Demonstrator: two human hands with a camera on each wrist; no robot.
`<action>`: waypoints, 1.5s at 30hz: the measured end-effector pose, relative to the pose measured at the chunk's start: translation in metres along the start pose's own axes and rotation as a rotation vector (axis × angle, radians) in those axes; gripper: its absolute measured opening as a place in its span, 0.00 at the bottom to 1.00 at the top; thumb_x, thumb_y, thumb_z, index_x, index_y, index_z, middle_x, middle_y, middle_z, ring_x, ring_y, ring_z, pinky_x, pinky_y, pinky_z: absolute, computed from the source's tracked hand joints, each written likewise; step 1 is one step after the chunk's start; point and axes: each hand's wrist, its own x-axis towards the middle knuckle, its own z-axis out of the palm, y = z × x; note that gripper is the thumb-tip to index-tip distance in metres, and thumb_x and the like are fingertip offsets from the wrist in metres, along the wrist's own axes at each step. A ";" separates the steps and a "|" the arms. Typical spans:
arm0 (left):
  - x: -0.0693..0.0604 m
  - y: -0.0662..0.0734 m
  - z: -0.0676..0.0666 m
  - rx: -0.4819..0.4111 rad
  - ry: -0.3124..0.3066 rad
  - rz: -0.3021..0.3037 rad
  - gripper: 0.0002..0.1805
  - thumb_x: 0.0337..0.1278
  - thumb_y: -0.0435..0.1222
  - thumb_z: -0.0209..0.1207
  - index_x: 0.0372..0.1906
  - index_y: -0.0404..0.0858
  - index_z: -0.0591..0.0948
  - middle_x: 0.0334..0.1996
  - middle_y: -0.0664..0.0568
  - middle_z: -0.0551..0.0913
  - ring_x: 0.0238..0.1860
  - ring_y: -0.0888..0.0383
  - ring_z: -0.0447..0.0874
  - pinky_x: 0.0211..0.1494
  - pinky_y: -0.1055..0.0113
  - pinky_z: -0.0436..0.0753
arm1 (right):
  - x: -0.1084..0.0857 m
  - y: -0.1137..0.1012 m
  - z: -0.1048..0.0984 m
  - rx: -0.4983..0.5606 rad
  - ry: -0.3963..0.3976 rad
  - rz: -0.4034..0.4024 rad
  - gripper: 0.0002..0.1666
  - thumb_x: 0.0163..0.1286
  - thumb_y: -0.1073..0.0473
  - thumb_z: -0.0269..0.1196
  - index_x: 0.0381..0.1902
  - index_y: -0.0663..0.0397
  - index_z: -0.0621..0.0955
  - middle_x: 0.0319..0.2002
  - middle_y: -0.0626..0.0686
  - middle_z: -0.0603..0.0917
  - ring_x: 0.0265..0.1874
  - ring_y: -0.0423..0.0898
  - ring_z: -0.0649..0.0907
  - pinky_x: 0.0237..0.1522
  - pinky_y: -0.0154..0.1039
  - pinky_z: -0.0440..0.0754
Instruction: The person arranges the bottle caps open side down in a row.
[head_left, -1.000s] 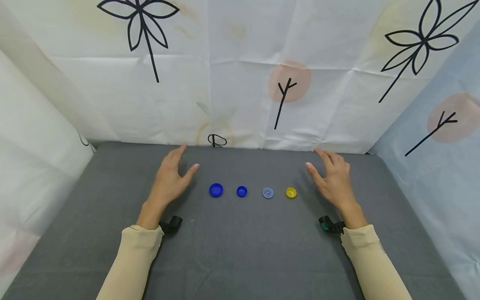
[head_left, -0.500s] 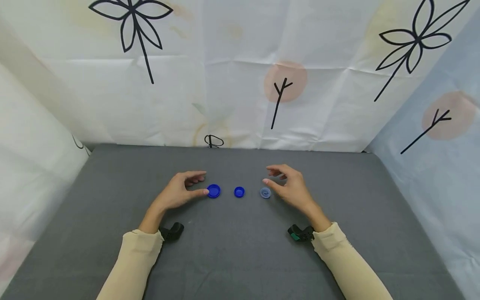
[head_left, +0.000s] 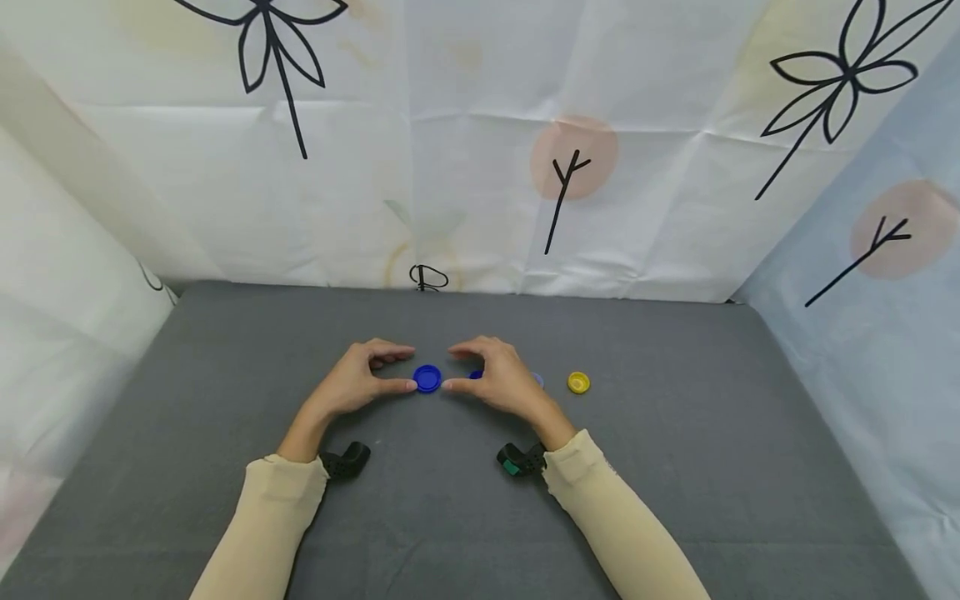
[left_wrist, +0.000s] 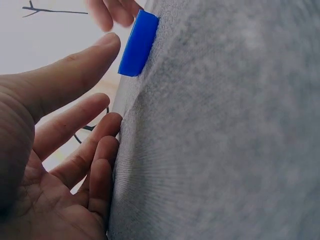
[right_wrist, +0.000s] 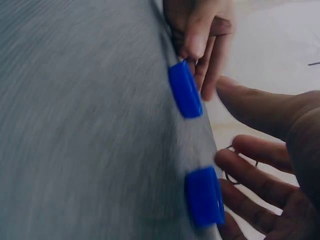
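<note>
Lying between the left hand (head_left: 358,381) and the right hand (head_left: 497,379), the larger blue cap (head_left: 427,379) looks round and shallow, with a raised rim. Both hands gape wide.

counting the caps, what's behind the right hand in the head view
Part of a small blue cap and a sliver of a pale blue cap show past the right hand. Their remaining surfaces, and anything else it covers, can't be seen there.

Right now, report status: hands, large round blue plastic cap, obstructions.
Left hand, right hand open, flanking large blue cap. Cap ungripped, lying flat. Possible obstacle: smaller round blue plastic cap near right hand.
</note>
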 end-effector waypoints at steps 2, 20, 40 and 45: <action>0.001 0.000 0.001 0.001 0.001 0.001 0.29 0.52 0.39 0.76 0.61 0.36 0.83 0.55 0.44 0.83 0.56 0.46 0.77 0.59 0.49 0.74 | 0.004 -0.002 0.002 0.012 -0.025 0.026 0.31 0.60 0.51 0.78 0.58 0.57 0.84 0.52 0.53 0.86 0.56 0.52 0.81 0.61 0.51 0.74; 0.001 0.004 0.004 0.022 -0.031 -0.033 0.27 0.52 0.38 0.76 0.58 0.36 0.85 0.54 0.43 0.78 0.56 0.43 0.75 0.59 0.44 0.73 | 0.010 -0.009 0.022 -0.092 -0.013 0.095 0.25 0.56 0.48 0.80 0.51 0.46 0.89 0.48 0.50 0.81 0.48 0.50 0.73 0.51 0.51 0.65; 0.001 0.013 0.007 -0.088 0.000 0.060 0.19 0.55 0.35 0.74 0.52 0.36 0.87 0.46 0.47 0.86 0.47 0.50 0.83 0.47 0.58 0.80 | 0.008 -0.006 0.017 0.081 0.049 -0.020 0.23 0.60 0.55 0.77 0.53 0.52 0.87 0.47 0.49 0.88 0.50 0.48 0.82 0.59 0.52 0.69; 0.001 0.019 0.006 -0.265 -0.041 0.029 0.19 0.59 0.30 0.71 0.54 0.30 0.82 0.43 0.43 0.86 0.43 0.51 0.87 0.44 0.64 0.85 | 0.009 -0.005 0.013 0.198 0.054 -0.061 0.21 0.60 0.61 0.77 0.52 0.57 0.87 0.41 0.52 0.87 0.42 0.49 0.85 0.44 0.42 0.82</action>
